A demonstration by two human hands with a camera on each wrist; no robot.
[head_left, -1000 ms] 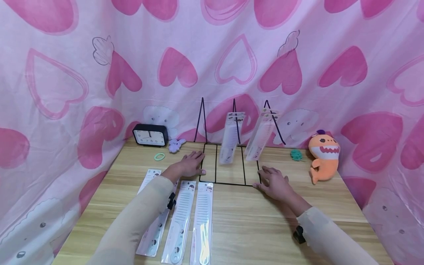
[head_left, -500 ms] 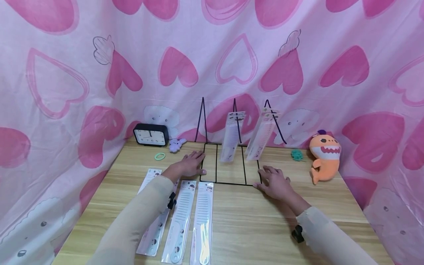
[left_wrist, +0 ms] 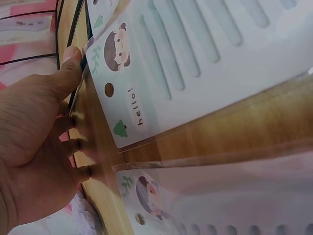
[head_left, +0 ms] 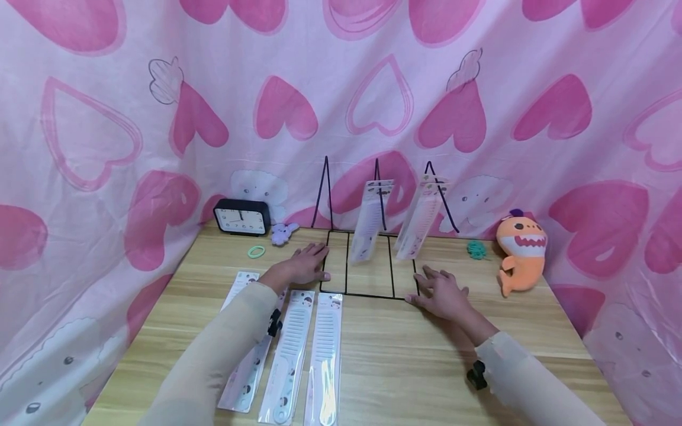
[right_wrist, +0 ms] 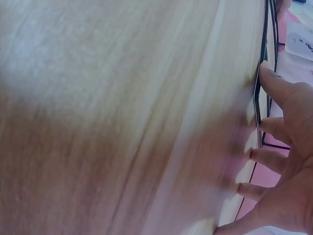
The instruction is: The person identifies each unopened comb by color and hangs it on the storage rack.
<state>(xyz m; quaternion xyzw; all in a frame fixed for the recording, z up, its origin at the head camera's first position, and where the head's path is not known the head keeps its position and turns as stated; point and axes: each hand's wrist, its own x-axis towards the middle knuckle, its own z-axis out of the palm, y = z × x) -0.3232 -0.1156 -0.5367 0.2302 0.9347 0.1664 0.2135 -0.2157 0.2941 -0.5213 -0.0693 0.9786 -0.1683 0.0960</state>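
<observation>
Both hands flat on desk, fingers spread: left hand and right hand touch opposite sides of black wire rack at desk's back-middle; packaged combs lie front-left.

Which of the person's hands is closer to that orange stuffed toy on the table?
Right. The right hand lies flat by the wire rack's right edge, beside the orange toy; the left hand is across the rack.

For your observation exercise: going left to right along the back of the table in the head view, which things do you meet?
Black clock → green hair tie → purple plush toy → black wire rack → teal hair tie → orange plush monster.
</observation>
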